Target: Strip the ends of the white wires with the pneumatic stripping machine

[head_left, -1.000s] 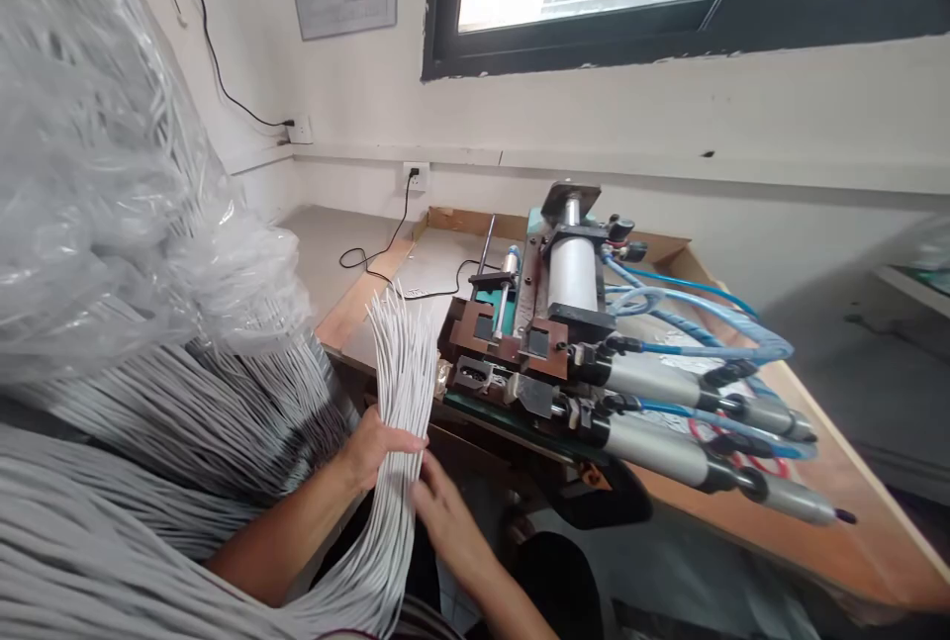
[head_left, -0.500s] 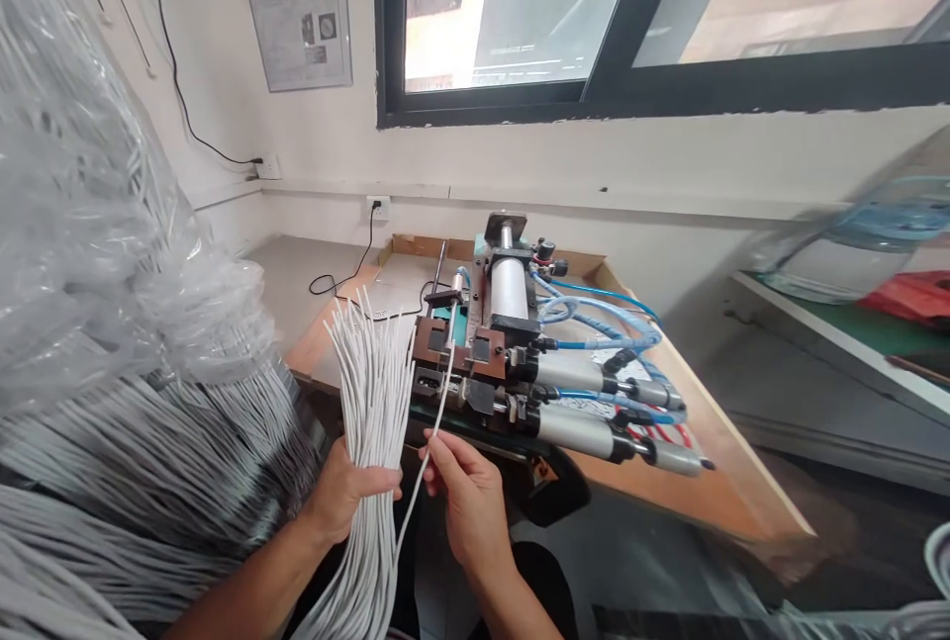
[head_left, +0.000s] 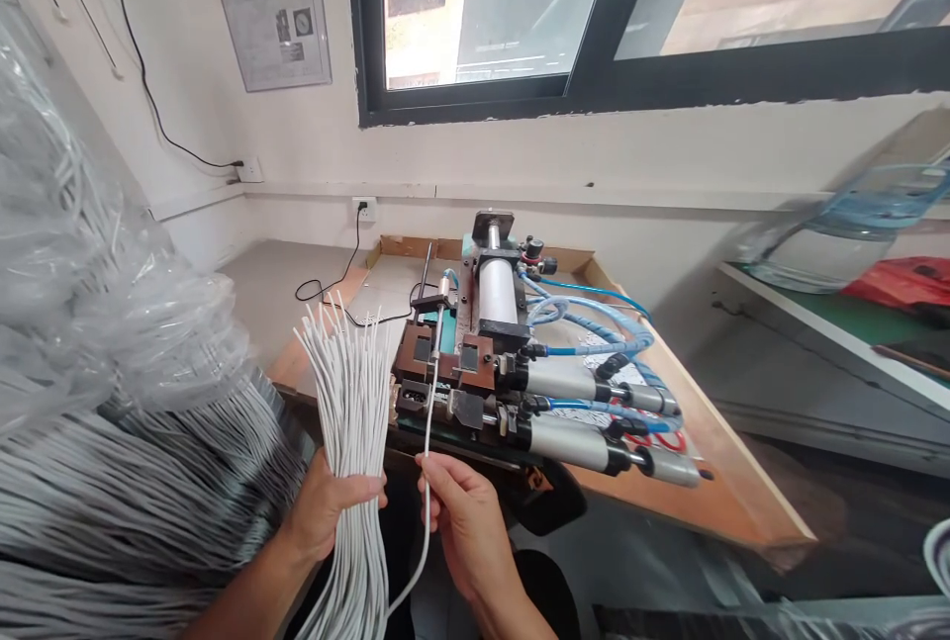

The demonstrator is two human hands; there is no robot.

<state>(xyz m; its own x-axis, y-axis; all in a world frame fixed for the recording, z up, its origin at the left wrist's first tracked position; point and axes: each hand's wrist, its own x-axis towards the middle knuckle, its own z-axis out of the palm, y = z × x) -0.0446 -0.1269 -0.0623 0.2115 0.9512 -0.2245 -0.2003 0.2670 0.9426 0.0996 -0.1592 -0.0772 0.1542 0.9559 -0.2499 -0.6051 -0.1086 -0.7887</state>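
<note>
My left hand (head_left: 324, 506) is wrapped round a thick bundle of light grey cables (head_left: 348, 412), whose loose ends fan out upward. Between the thumb and fingers of my right hand (head_left: 464, 516) is a single grey cable (head_left: 428, 422). It runs up into the gap between the jaws of a pneumatic machine (head_left: 445, 368), and its lower part curves down toward the bundle. The machine has brown blocks, a large upright cylinder (head_left: 497, 289) and two silver cylinders reaching right. Whether the jaws touch the cable I cannot tell.
Many grey cables (head_left: 141, 492) lie at the left under clear plastic wrap (head_left: 170, 314). Blue air hoses (head_left: 594, 299) loop behind the machine on the wooden bench (head_left: 734, 502). At right, a shelf (head_left: 838, 328) carries a large water bottle (head_left: 846, 215) and a red bag (head_left: 902, 286).
The view has shifted slightly, so the machine and wall sit further left. My right hand still pinches the single cable, which now stands straighter at the jaws. My left hand keeps the bundle.
</note>
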